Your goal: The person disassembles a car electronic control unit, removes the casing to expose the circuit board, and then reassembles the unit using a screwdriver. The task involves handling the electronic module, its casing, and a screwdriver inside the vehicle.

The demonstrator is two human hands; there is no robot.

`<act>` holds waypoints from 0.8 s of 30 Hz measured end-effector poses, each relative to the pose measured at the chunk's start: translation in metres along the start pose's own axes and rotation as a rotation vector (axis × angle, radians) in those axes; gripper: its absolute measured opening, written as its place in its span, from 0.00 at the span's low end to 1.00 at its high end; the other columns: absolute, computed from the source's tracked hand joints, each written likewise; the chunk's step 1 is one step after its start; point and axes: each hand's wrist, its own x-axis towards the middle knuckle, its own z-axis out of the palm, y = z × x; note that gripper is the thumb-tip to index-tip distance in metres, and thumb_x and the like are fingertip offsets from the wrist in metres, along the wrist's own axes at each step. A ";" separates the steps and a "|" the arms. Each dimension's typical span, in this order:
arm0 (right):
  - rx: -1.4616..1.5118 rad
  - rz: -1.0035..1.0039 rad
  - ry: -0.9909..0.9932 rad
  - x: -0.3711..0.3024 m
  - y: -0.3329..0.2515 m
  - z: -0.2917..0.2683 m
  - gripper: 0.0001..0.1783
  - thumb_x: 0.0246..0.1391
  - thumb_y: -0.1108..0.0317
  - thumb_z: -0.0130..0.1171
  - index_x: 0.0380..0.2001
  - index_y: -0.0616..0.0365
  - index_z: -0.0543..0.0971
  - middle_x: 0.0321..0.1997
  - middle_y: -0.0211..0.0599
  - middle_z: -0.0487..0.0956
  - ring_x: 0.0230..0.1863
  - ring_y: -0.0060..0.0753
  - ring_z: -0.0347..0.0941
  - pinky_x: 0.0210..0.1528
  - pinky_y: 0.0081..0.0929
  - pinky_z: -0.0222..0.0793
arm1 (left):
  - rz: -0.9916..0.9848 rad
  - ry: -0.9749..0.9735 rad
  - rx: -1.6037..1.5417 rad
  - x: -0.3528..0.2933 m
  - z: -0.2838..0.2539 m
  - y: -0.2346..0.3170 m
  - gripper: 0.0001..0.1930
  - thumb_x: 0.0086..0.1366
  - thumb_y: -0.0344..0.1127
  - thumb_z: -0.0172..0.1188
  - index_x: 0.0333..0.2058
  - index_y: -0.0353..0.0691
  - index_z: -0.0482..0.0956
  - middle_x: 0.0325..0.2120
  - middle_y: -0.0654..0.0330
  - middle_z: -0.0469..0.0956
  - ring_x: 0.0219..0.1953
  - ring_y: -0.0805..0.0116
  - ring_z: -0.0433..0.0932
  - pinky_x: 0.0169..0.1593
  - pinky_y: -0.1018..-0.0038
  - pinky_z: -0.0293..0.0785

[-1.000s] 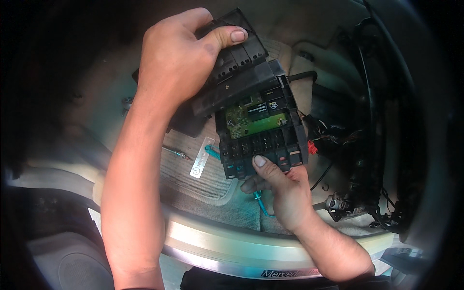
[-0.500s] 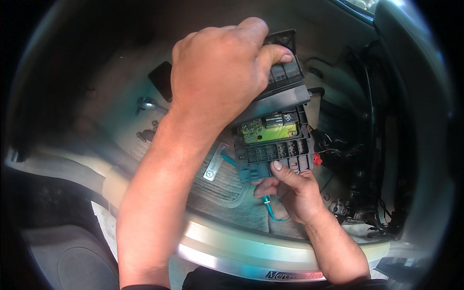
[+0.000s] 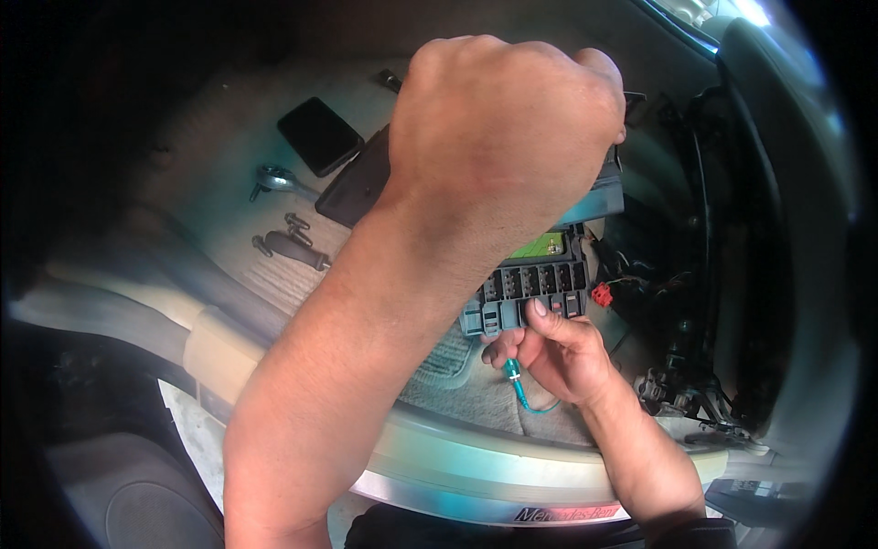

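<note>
Right hand point(image 3: 569, 355) pinches the fuse box point(image 3: 538, 280) at six o'clock; I cannot tell what the left hand point(image 3: 512, 137) grips at twelve; lopsided force could crack the fuse box

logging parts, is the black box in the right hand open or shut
Open, at least partly: the black box shows its green circuit board and a row of sockets; the left forearm hides much of it.

Beside the black box point(image 3: 540, 280), three o'clock is blocked by a red plug point(image 3: 601, 294); seven is left open over carpet point(image 3: 466, 403).
</note>
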 end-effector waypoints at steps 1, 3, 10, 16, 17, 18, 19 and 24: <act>0.010 -0.003 -0.013 0.001 0.001 0.000 0.23 0.65 0.57 0.54 0.51 0.68 0.74 0.42 0.49 0.81 0.38 0.38 0.79 0.48 0.34 0.74 | 0.002 -0.018 0.003 -0.001 0.001 -0.001 0.08 0.52 0.39 0.67 0.24 0.42 0.83 0.15 0.57 0.80 0.21 0.64 0.84 0.26 0.70 0.78; 0.023 0.028 -0.016 0.003 0.002 -0.003 0.22 0.66 0.58 0.54 0.51 0.68 0.74 0.42 0.50 0.81 0.38 0.38 0.79 0.47 0.33 0.74 | -0.005 0.015 -0.012 -0.003 0.004 -0.003 0.07 0.52 0.39 0.67 0.24 0.42 0.83 0.15 0.57 0.80 0.21 0.63 0.83 0.26 0.69 0.78; 0.020 0.029 -0.014 0.005 0.003 -0.006 0.21 0.65 0.60 0.56 0.52 0.68 0.74 0.43 0.52 0.81 0.38 0.38 0.80 0.47 0.33 0.75 | -0.037 -0.051 0.009 -0.002 -0.003 -0.003 0.12 0.55 0.43 0.67 0.23 0.40 0.81 0.15 0.56 0.79 0.19 0.60 0.81 0.25 0.68 0.77; -0.026 0.043 0.023 0.007 0.002 -0.004 0.18 0.68 0.60 0.51 0.50 0.66 0.73 0.33 0.42 0.80 0.37 0.34 0.78 0.49 0.40 0.74 | -0.070 -0.008 -0.030 -0.004 0.003 -0.004 0.19 0.52 0.49 0.72 0.19 0.42 0.74 0.14 0.59 0.76 0.17 0.58 0.76 0.23 0.66 0.69; -0.024 0.047 0.020 0.007 0.003 -0.006 0.18 0.68 0.61 0.51 0.50 0.66 0.74 0.32 0.41 0.80 0.37 0.34 0.78 0.49 0.40 0.74 | -0.068 -0.014 -0.030 -0.003 0.003 -0.004 0.19 0.52 0.48 0.72 0.19 0.41 0.74 0.14 0.58 0.75 0.16 0.58 0.75 0.22 0.67 0.69; -0.024 0.051 0.015 0.007 0.004 -0.009 0.18 0.68 0.61 0.52 0.49 0.65 0.74 0.32 0.41 0.81 0.36 0.34 0.79 0.50 0.39 0.74 | -0.065 -0.019 -0.029 -0.004 0.002 -0.004 0.19 0.52 0.48 0.72 0.20 0.41 0.74 0.14 0.58 0.75 0.16 0.59 0.75 0.22 0.67 0.69; -0.024 0.055 0.010 0.007 0.005 -0.011 0.17 0.67 0.61 0.52 0.49 0.65 0.74 0.31 0.40 0.81 0.36 0.34 0.79 0.50 0.39 0.74 | -0.063 -0.024 -0.027 -0.004 0.001 -0.004 0.19 0.53 0.48 0.72 0.20 0.41 0.74 0.14 0.58 0.75 0.16 0.59 0.74 0.22 0.67 0.68; -0.002 0.026 -0.019 0.007 0.006 -0.013 0.16 0.67 0.63 0.55 0.46 0.67 0.76 0.36 0.46 0.80 0.38 0.38 0.79 0.47 0.36 0.77 | -0.073 -0.039 -0.006 -0.003 -0.001 -0.002 0.19 0.54 0.48 0.71 0.20 0.40 0.74 0.14 0.59 0.74 0.15 0.61 0.74 0.22 0.68 0.68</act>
